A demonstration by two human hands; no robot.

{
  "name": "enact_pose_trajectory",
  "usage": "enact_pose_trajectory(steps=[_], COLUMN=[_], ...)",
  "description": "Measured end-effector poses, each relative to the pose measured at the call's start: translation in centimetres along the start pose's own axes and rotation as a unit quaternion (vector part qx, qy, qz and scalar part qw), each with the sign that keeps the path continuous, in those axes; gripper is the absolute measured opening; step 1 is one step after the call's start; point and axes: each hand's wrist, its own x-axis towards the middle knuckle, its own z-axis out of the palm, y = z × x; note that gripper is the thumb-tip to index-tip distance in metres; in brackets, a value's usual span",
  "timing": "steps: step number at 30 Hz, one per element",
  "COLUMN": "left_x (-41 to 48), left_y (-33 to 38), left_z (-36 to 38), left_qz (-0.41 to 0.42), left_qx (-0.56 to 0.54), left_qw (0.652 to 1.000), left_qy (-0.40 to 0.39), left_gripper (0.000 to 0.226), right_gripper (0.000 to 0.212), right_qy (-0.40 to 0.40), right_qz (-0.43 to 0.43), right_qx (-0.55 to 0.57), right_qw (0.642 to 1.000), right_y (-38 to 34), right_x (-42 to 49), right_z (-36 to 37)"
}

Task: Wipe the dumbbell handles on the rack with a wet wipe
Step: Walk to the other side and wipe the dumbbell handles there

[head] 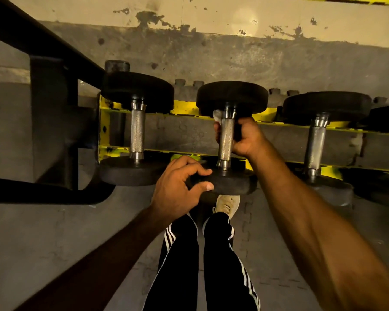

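- Head view: right hand (pixel 245 138) curls round the knurled steel handle (pixel 226 140) of the middle dumbbell (pixel 231 95), white wet wipe (pixel 217 116) under its fingers.
- Left hand (pixel 177 189) pinches the same dumbbell's near black rubber disc (pixel 231 182).

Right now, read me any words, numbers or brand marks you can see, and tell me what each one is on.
No readable text in this view.
Middle dumbbell: plain black ends, no weight number showing.
Yellow rack: bare paint, no label.
Wipe: plain white.
Trousers: white stripes only, no wording.
Shoe: one dark mark, too small to read.
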Motion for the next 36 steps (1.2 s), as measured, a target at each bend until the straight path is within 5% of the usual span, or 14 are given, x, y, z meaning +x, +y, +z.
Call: enact_pose_trajectory(steps=[4, 7, 9, 12, 14, 15, 21, 25, 28, 30, 32, 34, 36], left_x=[0.0, 0.0, 0.0, 0.0, -0.1, -0.1, 0.1, 0.1, 0.0, -0.1, -0.4, -0.4, -0.3], left_y=[0.1, -0.2, -0.2, 0.0, 0.1, 0.2, 0.7, 0.8, 0.6, 0.5, 0.5, 0.5, 0.3], left_z=[-0.1, -0.2, -0.2, 0.0, 0.0, -0.1, 0.3, 0.1, 0.0, 0.0, 0.1, 0.1, 0.0], left_qz=[0.008, 0.020, 0.028, 0.028, 0.027, 0.028, 0.012, 0.012, 0.009, 0.002, 0.002, 0.000, 0.002], left_qx=[0.008, 0.018, 0.030, 0.034, 0.038, 0.039, 0.032, 0.026, 0.025, 0.023, 0.019, 0.016, 0.014], left_qw=[1.000, 1.000, 0.999, 0.999, 0.999, 0.999, 0.999, 1.000, 1.000, 1.000, 1.000, 1.000, 1.000], left_qy=[-0.006, 0.003, 0.006, 0.007, 0.008, 0.010, 0.006, 0.005, 0.013, 0.013, 0.016, 0.017, 0.016], left_gripper=[0.033, 0.032, 0.032, 0.031, 0.032, 0.032, 0.031, 0.030, 0.030, 0.030, 0.030, 0.030, 0.030], right_gripper=[0.026, 0.018, 0.015, 0.026, 0.038, 0.042, 0.019, 0.028, 0.028, 0.022, 0.008, 0.018, 0.026], right_qy=[0.067, 0.131, 0.133, 0.067, 0.071, 0.082, -0.028, -0.171, -0.178, -0.166, -0.124, -0.067, -0.035], right_qz=[-0.158, -0.344, -0.494, -0.632, -0.626, -0.589, -0.362, -0.261, -0.344, -0.430, -0.464, -0.383, -0.263], right_qx=[-0.044, -0.193, -0.348, -0.565, -0.689, -0.738, -0.898, -0.914, -0.885, -0.817, -0.732, -0.664, -0.596], right_qw=[0.984, 0.910, 0.786, 0.527, 0.358, 0.319, 0.249, 0.258, 0.259, 0.348, 0.482, 0.639, 0.758], right_y=[0.8, 1.8, 2.1, 1.7, 1.2, 1.1, 0.5, -0.5, -0.8, -0.3, 1.0, 1.9, 1.9], right_x=[-0.9, -2.9, -3.8, -3.9, -4.1, -4.5, -5.9, -7.9, -8.2, -8.1, -8.2, -8.3, -7.3], right_z=[-1.3, -0.8, -0.6, -1.4, -1.1, -0.6, 0.7, 0.9, 0.5, -1.3, -3.6, -5.2, -5.7])
